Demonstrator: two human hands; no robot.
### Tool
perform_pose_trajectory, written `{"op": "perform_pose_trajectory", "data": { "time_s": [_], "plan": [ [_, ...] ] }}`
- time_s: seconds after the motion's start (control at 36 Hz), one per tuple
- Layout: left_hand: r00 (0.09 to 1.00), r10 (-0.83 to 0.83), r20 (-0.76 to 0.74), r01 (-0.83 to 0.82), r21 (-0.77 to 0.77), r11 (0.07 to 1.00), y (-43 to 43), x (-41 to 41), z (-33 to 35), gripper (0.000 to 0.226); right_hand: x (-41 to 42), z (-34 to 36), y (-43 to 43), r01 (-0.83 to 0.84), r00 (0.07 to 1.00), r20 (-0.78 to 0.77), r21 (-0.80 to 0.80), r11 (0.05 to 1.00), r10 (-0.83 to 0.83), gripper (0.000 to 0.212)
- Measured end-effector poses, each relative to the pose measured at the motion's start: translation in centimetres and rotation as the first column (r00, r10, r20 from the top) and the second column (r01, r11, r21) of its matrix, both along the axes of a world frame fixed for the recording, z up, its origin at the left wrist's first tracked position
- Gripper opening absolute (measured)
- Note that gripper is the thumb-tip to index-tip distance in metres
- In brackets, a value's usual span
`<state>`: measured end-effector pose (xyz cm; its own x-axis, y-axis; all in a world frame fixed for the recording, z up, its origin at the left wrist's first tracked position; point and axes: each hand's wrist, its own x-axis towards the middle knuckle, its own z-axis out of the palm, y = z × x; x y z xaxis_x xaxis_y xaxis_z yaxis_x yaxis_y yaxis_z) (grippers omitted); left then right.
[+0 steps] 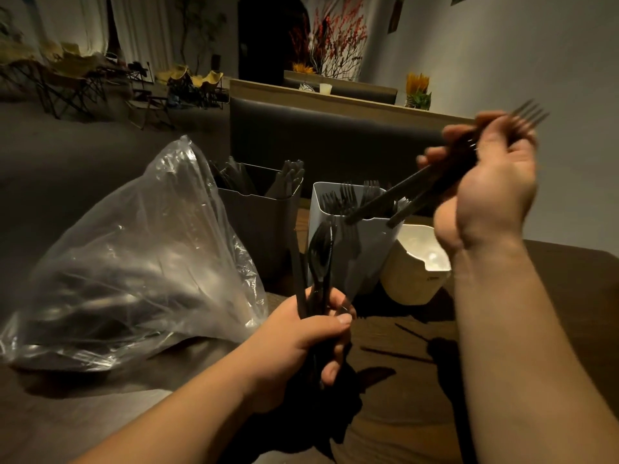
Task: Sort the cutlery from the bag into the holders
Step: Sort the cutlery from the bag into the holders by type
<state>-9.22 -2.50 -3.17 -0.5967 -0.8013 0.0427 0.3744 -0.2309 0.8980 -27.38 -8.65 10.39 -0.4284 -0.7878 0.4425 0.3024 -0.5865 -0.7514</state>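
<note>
Left hand [301,343] grips spoon bundle [320,254] beside the bag [134,262]; right hand [495,185] grips forks [445,165] near white holder [378,237].

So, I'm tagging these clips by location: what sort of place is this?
Likely a café or restaurant dining area: a padded booth bench behind the table, a white holder stocked with black plastic forks, and folding chairs and decorative red branches farther back.

Beyond your right hand [495,182] you have a dark padded bench back [318,135]. On the ledge above it stand a pale cup [324,88] and yellow flowers [417,82]. Well beyond your left hand [301,336] stand folding chairs [77,75]. A dark table [67,403] lies beneath both.
</note>
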Motion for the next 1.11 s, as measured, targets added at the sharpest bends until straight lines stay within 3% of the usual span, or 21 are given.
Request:
{"op": "perform_pose_trajectory", "data": {
  "time_s": [0.08,0.17,0.22,0.28,0.33,0.36,0.42,0.58,0.64,0.75,0.86,1.0,1.11],
  "plan": [
    [0.999,0.038,0.02,-0.037,-0.021,0.999,0.0,-0.2,0.0,0.006,-1.0,0.6,0.3,-0.08,0.989,-0.122,0.009,0.997,0.081,0.024],
    [0.993,0.086,0.086,-0.081,-0.057,0.995,0.2,-0.4,0.0,0.016,-0.7,1.0,0.9,-0.111,0.902,-0.383,0.235,0.966,0.197,0.031],
    [0.983,0.127,0.131,-0.117,-0.083,0.99,0.2,-0.4,0.0,0.014,0.0,1.1,1.6,-0.155,0.756,-0.558,0.355,0.922,0.342,0.029],
    [0.979,0.14,0.148,-0.128,-0.091,0.988,0.3,-0.4,0.2,0.009,1.0,1.0,2.1,-0.183,0.547,-0.715,0.406,0.896,0.436,0.019],
    [0.975,0.162,0.154,-0.148,-0.095,0.984,0.3,-0.4,0.2,0.008,1.8,0.4,2.1,-0.148,0.354,-0.84,0.385,0.911,0.412,0.014],
    [0.972,0.173,0.156,-0.16,-0.093,0.983,0.2,-0.3,0.2,0.009,2.1,0.1,1.8,-0.129,0.3,-0.87,0.37,0.92,0.392,0.019],
    [0.974,0.168,0.149,-0.157,-0.082,0.984,0.1,-0.2,0.1,0.012,2.4,-0.6,1.4,-0.092,0.253,-0.887,0.376,0.922,0.386,0.024],
    [0.976,0.157,0.152,-0.153,-0.038,0.988,0.3,-0.3,0.0,0.009,2.5,-1.1,1.0,-0.076,0.2,-0.89,0.402,0.913,0.409,0.009],
    [0.976,0.158,0.151,-0.151,-0.054,0.987,0.3,-0.3,0.3,0.011,2.5,-1.1,0.9,-0.075,0.206,-0.911,0.349,0.934,0.357,0.007],
    [0.969,0.188,0.159,-0.179,-0.069,0.981,0.0,0.0,0.9,0.023,2.4,-1.4,0.7,-0.173,0.375,-0.875,0.258,0.951,0.306,0.008],
    [0.971,0.197,0.134,-0.185,-0.099,0.978,0.1,0.2,0.8,0.015,2.3,-1.6,0.5,-0.232,0.453,-0.843,0.2,0.952,0.288,0.009],
    [0.973,0.212,0.091,-0.209,-0.047,0.977,0.2,0.2,0.8,0.045,2.0,-2.0,0.2,-0.265,0.585,-0.754,0.169,0.949,0.298,0.009],
    [0.956,0.267,0.119,-0.265,-0.03,0.964,0.3,-0.1,1.0,0.05,1.5,-1.9,0.0,-0.229,0.689,-0.67,0.16,0.96,0.276,0.012]
  ]
}}
